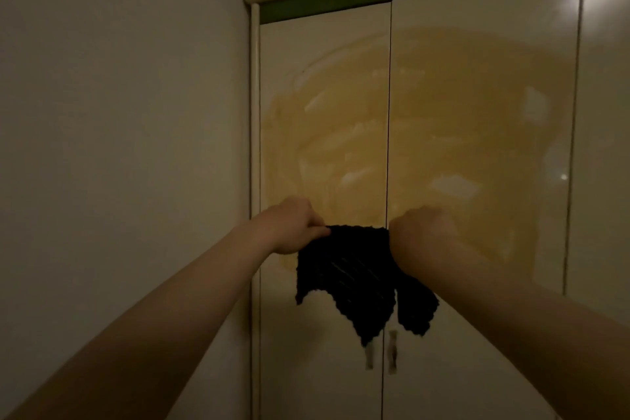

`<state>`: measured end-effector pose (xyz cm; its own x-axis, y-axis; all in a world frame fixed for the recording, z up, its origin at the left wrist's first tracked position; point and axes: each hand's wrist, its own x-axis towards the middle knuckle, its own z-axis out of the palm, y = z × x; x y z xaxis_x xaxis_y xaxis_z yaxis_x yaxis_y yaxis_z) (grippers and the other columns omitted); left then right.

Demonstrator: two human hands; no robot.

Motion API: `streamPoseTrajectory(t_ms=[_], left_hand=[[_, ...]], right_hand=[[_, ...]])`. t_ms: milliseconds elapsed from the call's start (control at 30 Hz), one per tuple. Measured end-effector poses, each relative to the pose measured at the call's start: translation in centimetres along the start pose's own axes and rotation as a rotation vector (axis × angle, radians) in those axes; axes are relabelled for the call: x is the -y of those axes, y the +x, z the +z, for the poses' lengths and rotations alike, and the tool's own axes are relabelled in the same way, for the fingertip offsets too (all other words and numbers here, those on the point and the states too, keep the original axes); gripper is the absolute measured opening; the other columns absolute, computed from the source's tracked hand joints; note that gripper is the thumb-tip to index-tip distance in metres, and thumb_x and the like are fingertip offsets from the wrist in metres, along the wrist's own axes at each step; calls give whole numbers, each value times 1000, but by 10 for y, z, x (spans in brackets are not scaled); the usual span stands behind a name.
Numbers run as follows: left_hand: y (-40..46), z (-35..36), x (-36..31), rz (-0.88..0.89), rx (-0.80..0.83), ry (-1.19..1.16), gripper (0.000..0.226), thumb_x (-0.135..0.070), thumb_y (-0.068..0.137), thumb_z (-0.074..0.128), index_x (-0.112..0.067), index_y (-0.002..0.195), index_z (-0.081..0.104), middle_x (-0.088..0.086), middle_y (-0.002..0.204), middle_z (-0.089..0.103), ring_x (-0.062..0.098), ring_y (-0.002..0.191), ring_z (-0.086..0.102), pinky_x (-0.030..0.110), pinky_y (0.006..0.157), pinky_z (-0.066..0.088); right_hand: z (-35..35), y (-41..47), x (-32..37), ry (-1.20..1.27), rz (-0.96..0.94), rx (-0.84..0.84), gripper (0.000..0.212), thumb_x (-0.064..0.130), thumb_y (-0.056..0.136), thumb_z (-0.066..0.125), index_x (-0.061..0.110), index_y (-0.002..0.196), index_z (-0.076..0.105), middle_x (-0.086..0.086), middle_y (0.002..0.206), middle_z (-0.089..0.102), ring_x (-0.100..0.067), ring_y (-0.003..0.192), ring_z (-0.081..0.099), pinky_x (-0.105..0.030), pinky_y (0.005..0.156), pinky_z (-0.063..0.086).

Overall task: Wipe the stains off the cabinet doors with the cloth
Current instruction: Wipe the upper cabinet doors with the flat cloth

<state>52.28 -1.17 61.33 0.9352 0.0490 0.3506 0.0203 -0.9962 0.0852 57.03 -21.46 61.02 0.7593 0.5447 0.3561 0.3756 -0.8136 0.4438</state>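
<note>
The wiping looks not yet under way: the cloth is being spread out and readied in front of the doors, while the stain is broad and largely intact. From the left, a plain wall (pixel 119 112) runs up to the cabinet doors (pixel 324 44), which carry a wide yellowish-brown stain (pixel 426 119) smeared across both panels, with a few paler streaks in it.

The left hand (pixel 289 230) is curled closed, pinching the top left corner of the dark cloth (pixel 344 276) between thumb and fingers. The cloth hangs loose between the hands, its ragged lower edge dangling just above the two small door handles (pixel 392 349) (dim light makes its texture hard to read). The right hand (pixel 422 232) is fisted around the cloth's top right corner.

Next, I judge, the cloth needs bunching or folding into one hand, then pressing flat against the stain's lower edge.
</note>
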Motion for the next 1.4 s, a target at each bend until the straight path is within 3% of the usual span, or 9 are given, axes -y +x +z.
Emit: streamPoseTrajectory(t_ms=[133,233,300,367,500,700,900,1267,1400], left_hand=[[59,-6,27,52,-117,263,42,-48,99,37,-30,130,59,3,111,42,22,112,37,39,93,39],[109,-8,54,104,-267,352,35,-33,98,40,-28,126,59,5,110,46,24,109,40,36,84,40],[140,-7,71,130,-397,339,27,-24,95,43,-23,110,64,4,104,50,25,103,47,34,75,40],[166,-7,81,120,-458,119,21,-26,94,45,-21,98,64,1,95,54,25,93,55,34,70,44],[205,4,87,191,-170,-607,49,-67,74,50,-32,109,51,-14,90,57,7,77,59,26,59,42],[249,19,112,250,-250,-563,33,-55,89,53,-27,107,47,-4,83,60,9,61,55,28,53,39],[270,9,131,229,-69,-998,36,-50,95,48,-15,101,57,-4,69,50,5,50,42,22,54,34],[279,-21,162,212,-275,-502,23,-40,89,63,-21,78,69,-7,65,56,7,62,52,25,58,38],[283,-54,154,34,-247,-219,32,-37,93,58,-12,109,71,5,99,71,18,84,64,30,77,52]], right_hand=[[-5,55,16,-121,25,117,20,13,92,44,18,100,62,5,88,55,-13,74,51,-29,56,37],[-26,109,21,-10,-6,294,24,10,97,43,4,114,58,-8,92,55,-27,79,50,-35,72,44],[-46,143,22,105,-14,370,16,2,95,46,-3,96,61,-12,82,52,-27,69,47,-31,67,40],[-63,177,20,170,42,331,26,-3,92,51,2,66,52,-10,65,46,-21,51,42,-24,50,39],[-67,239,27,254,160,248,27,0,91,52,4,65,52,-8,61,47,-17,48,44,-24,45,37],[-64,287,31,325,244,236,28,0,92,51,5,64,49,-7,58,44,-16,44,40,-22,43,34],[-59,315,7,794,363,125,30,6,96,44,5,67,48,-8,59,40,-16,40,30,-23,43,26],[-62,333,-11,868,345,119,38,9,98,39,5,60,45,-5,47,39,-13,28,28,-16,39,23],[-63,335,-15,908,396,159,36,10,101,41,2,67,50,-6,35,44,-12,21,30,-10,36,27]])
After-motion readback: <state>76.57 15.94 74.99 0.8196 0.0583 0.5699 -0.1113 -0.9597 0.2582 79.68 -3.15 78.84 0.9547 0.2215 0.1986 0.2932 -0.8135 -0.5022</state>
